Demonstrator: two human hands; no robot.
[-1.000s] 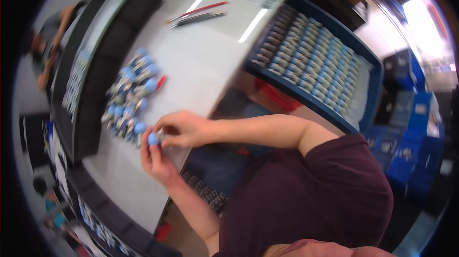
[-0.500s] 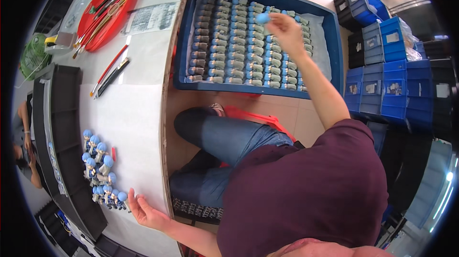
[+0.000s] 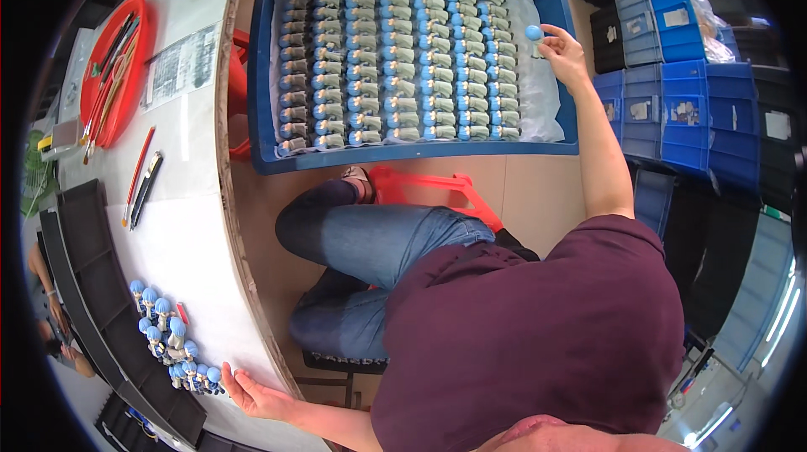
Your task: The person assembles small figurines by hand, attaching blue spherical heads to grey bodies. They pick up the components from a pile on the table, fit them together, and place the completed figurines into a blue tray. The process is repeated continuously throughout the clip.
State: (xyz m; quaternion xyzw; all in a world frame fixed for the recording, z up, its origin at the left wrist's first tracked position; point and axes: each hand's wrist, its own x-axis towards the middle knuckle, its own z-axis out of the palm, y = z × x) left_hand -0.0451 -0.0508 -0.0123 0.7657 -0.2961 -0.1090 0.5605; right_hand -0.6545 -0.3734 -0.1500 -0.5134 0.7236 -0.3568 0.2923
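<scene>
One small blue-headed, grey-bodied plastic figurine [image 3: 534, 33], pinched by the right hand [image 3: 561, 55] between one and two o'clock above the dark-blue plastic tray [image 3: 420, 152], likely wants a light grip clear of the neighbouring figurine rows [image 3: 403, 56], while the left hand [image 3: 259, 399], open and seemingly empty, rests at seven beside clustered blue-haired figurines [image 3: 176, 328].

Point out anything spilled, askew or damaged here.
Nothing stands out: blue-haired figurines lie in tidy columns in the blue tray, and the right hand holds another figurine; fine damage is too small to tell.
</scene>
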